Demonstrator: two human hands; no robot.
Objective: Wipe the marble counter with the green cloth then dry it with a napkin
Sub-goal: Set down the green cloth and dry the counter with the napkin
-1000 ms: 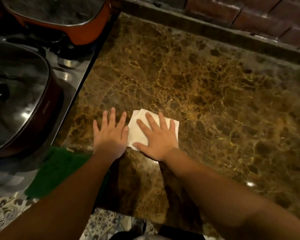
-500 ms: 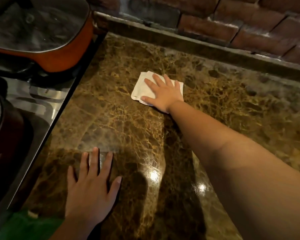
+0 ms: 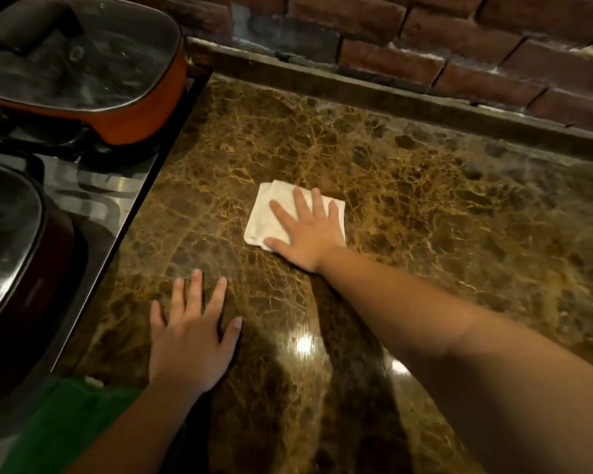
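A folded white napkin [image 3: 266, 213] lies flat on the brown veined marble counter [image 3: 425, 213], near its middle. My right hand [image 3: 305, 230] presses down on the napkin with fingers spread, covering its right half. Flat on the bare marble near the front edge rests my left hand [image 3: 192, 336], fingers apart and holding nothing. The green cloth [image 3: 65, 425] sits bunched at the counter's front left corner, partly hidden under my left forearm.
A steel stovetop [image 3: 100, 200] borders the counter on the left. On it stand an orange pan with a glass lid [image 3: 83, 63] at the back and a dark lidded pot [image 3: 11, 254] in front. A brick wall [image 3: 425, 39] with a low ledge closes the back.
My right hand slid the napkin away to the back of the counter, then drew it back toward the middle. My left hand stayed planted near the front edge.
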